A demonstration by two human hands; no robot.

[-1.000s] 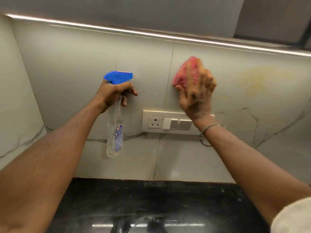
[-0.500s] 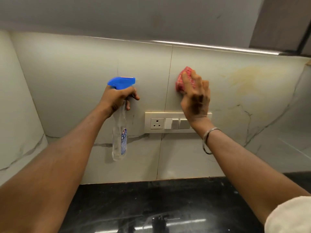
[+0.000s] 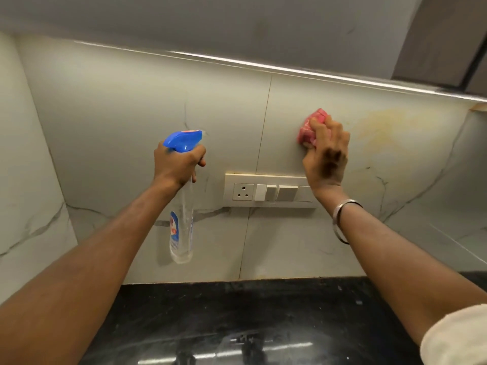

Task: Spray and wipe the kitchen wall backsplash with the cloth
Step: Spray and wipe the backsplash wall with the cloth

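Note:
The backsplash (image 3: 131,106) is pale grey marble-look tile with a yellowish stain (image 3: 382,127) at the upper right. My left hand (image 3: 176,164) grips the neck of a clear spray bottle (image 3: 181,227) with a blue trigger head (image 3: 183,140), its nozzle pointing at the wall. My right hand (image 3: 326,156) presses a bunched pink-red cloth (image 3: 308,126) flat against the tile, just left of the stain and above the switch plate. The cloth is mostly hidden under my fingers.
A cream switch plate (image 3: 271,192) with one socket and several switches sits on the wall between my hands. A black stone countertop (image 3: 237,325) runs below. A lit strip (image 3: 290,71) lines the underside of the cabinet above. A side wall (image 3: 23,180) closes the left.
My right hand slid the cloth to the right along the tile, toward the stain. The left hand holds the bottle about where it was. My head view shifted.

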